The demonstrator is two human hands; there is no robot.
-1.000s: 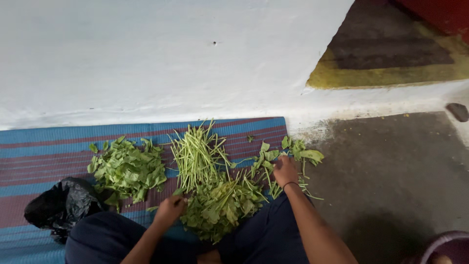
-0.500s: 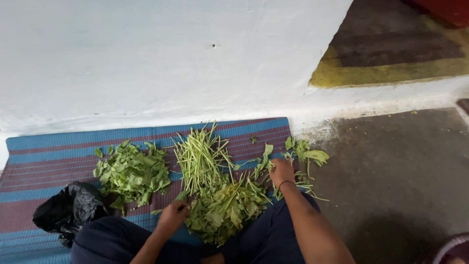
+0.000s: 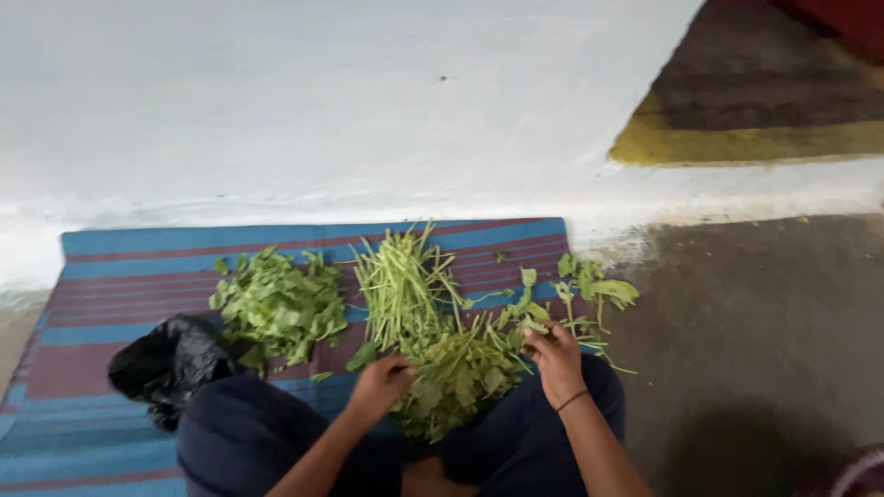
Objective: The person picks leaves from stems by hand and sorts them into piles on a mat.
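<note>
Lower left of frame: black plastic bag (image 3: 166,364) crumpled on a blue and maroon striped mat (image 3: 101,276), touching the person's knee. Just right of it, centre left: heap of plucked green leaves (image 3: 281,308). Centre: bundle of bare green stems (image 3: 401,285) fanned toward the white wall (image 3: 368,110). Below it, pile of leafy greens (image 3: 460,377) between the knees. Left hand (image 3: 379,387) rests on that pile's left edge, fingers curled together; whether they grip a stalk cannot be told. Right hand (image 3: 552,359), centre right, fingers pinched on a leafy sprig (image 3: 532,322). Far right: loose sprigs (image 3: 599,290) at the mat's edge, grey concrete floor (image 3: 755,350).
</note>
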